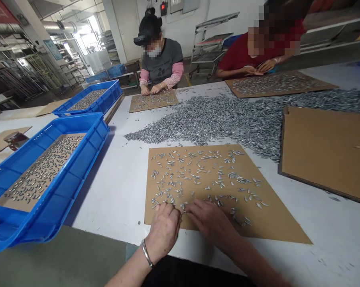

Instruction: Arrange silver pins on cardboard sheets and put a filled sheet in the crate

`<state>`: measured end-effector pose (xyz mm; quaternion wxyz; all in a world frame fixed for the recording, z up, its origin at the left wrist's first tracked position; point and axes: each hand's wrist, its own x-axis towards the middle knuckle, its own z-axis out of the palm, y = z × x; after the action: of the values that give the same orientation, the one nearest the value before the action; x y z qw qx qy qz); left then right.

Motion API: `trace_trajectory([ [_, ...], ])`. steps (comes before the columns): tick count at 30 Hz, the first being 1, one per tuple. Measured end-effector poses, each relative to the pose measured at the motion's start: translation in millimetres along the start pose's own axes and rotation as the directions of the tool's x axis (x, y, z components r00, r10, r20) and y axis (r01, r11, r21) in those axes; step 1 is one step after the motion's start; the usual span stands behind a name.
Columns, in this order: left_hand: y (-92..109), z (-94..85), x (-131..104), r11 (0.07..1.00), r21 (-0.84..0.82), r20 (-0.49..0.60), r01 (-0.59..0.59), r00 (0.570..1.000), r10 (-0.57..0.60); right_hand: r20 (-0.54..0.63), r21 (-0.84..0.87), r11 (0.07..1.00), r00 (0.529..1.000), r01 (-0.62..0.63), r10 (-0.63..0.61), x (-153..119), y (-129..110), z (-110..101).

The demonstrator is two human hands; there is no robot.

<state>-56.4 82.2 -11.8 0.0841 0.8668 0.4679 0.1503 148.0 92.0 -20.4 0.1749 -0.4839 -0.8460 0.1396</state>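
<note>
A brown cardboard sheet (203, 235) lies flat on the white table, scattered with small silver, spindle-shaped pieces (197, 175). My left hand (164, 225), with a silver bangle at the wrist, rests over the sheet's near left edge. Its fingers are curled down, and the fingertips are hidden behind the knuckles. Just to its right, my right hand (211, 221) reaches over the near part of the sheet, fingers bent together and pointing left. One small silver piece (184, 206) lies between the two hands. Whatever either hand's fingers hold is hidden or too small to make out.
Beyond the sheet spreads a large heap of silver pieces (215, 119). Stacked cardboard (329, 151) stands at right. Blue trays (87, 155) at left hold cardboard with pieces. Across the table, two people work at their own cardboard sheets (134, 107). The table's near edge runs below my hands.
</note>
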Motion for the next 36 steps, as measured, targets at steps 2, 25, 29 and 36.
trace_trajectory([
  [2, -2.3, -1.8, -1.0, 1.0, -0.008, -0.031, 0.006, 1.0, -0.006, 0.031, -0.048, 0.998, 0.999, 0.035, -0.033, 4.5, -2.1, 3.9],
  [25, -15.5, -11.6, -34.9, 0.984, -0.164, -0.35, -0.073, 0.937, 0.011, 0.021, -0.129, 0.983, 0.991, 0.13, -0.129, 9.2, -14.5, 10.6],
  [29, -28.1, -18.3, -37.6, 0.99, -0.139, -0.38, 0.01, 0.923, -0.063, 0.045, -0.075, 0.995, 0.997, 0.068, -0.065, 4.4, -11.9, 12.3],
  [36, -21.3, -8.4, -15.1, 0.999, -0.03, -0.271, 0.013, 0.962, -0.021, 0.029, -0.021, 0.999, 0.999, -0.025, 0.026, 18.8, -5.8, 9.2],
])
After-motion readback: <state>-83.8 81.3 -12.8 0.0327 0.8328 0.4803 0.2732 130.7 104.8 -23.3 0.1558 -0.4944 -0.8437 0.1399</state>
